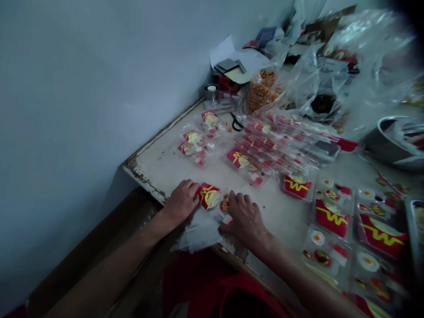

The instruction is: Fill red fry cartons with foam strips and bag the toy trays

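A clear plastic pack [210, 197] with a red-and-yellow fries box piece and small food-shaped pieces lies near the table's front edge, between my hands. My left hand [183, 201] is closed at its left end, fingers curled on the edge. At the other end my right hand [245, 219] grips the pack with bent fingers and thumb. A thin clear plastic bag [200, 233] hangs over the table edge just below, partly under the pack. Whether the pack sits inside this bag I cannot tell.
Filled packs [332, 216] lie open-faced at the right, and a pile of bagged packs [271, 143] stands behind. Black-handled scissors [236, 123], a bag of orange pieces [261, 95] and a grey round container [386, 143] are farther back. A wall [82, 88] borders the left.
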{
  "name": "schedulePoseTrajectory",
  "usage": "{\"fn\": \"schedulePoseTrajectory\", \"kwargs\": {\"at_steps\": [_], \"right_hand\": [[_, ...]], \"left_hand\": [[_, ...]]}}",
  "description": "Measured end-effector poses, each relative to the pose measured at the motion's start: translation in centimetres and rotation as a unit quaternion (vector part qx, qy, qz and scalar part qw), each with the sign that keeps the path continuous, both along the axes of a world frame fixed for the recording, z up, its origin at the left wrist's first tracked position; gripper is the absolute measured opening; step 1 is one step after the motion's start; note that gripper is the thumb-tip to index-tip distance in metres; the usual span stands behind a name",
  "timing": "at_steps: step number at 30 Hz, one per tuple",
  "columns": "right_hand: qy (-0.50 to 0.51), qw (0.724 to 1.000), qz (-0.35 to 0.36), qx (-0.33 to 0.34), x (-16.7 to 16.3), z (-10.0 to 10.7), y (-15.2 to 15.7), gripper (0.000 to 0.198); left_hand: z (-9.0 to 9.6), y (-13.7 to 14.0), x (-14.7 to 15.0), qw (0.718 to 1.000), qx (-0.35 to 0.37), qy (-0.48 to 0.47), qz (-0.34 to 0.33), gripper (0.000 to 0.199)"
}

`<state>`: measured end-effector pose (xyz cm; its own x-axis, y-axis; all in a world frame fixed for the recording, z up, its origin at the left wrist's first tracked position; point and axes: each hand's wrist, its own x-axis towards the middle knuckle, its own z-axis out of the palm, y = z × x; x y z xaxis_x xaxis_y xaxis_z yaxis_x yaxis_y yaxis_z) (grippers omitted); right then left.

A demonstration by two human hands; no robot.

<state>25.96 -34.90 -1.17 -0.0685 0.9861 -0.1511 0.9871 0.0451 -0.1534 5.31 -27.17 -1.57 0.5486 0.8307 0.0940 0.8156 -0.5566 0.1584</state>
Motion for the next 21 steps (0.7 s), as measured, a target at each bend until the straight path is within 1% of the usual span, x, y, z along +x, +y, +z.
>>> {"fn": "schedulePoseTrajectory", "kwargs": {"at_steps": [1, 3, 6, 8, 11, 13, 15, 16, 19, 20, 21], "right_hand": [[0.006, 1.000, -0.011, -0.002, 0.1, -0.2, -0.2, 0.099], [0.019, 1.000, -0.024, 0.007, 0.0, -0.6, -0.4, 0.094], [0.036, 0.998, -0.037, 0.020, -0.5, -0.9, -0.2, 0.089], [0.038, 0.998, -0.041, 0.039, -0.6, -0.7, -0.2, 0.087], [0.037, 0.996, -0.031, 0.075, -0.2, 0.1, -0.4, 0.087], [0.041, 0.996, -0.018, 0.082, 0.1, 0.7, -0.5, 0.087], [0.046, 0.996, -0.008, 0.080, 0.0, 1.2, -0.4, 0.085], [0.049, 0.996, -0.002, 0.078, -0.2, 1.4, -0.2, 0.083], [0.072, 0.994, 0.017, 0.079, -1.4, 2.0, 1.0, 0.070], [0.085, 0.993, 0.028, 0.083, -1.6, 2.0, 1.4, 0.068], [0.104, 0.990, 0.040, 0.090, -1.6, 2.0, 1.7, 0.073]], "left_hand": [[0.4, 0.3, 0.2, 0.999, -0.004, 0.036, -0.012, 0.020], [1.2, 0.8, 0.6, 0.996, -0.012, 0.085, -0.029, 0.018], [1.8, 0.9, 1.6, 0.996, -0.011, 0.088, -0.024, 0.019], [1.9, 0.7, 2.5, 0.998, -0.002, 0.062, -0.016, 0.016], [2.1, 0.5, 3.1, 0.999, 0.017, -0.031, 0.003, 0.014], [2.4, 0.5, 3.1, 0.993, 0.011, -0.105, 0.054, 0.012], [2.6, 0.4, 3.0, 0.984, -0.004, -0.153, 0.096, 0.009], [2.8, 0.2, 3.1, 0.981, -0.007, -0.166, 0.098, 0.010], [3.0, -1.1, 3.9, 0.981, -0.017, -0.185, 0.054, 0.014], [3.0, -1.5, 4.0, 0.980, -0.029, -0.193, 0.048, 0.015], [3.0, -1.8, 4.1, 0.976, -0.043, -0.206, 0.057, 0.014]]}}
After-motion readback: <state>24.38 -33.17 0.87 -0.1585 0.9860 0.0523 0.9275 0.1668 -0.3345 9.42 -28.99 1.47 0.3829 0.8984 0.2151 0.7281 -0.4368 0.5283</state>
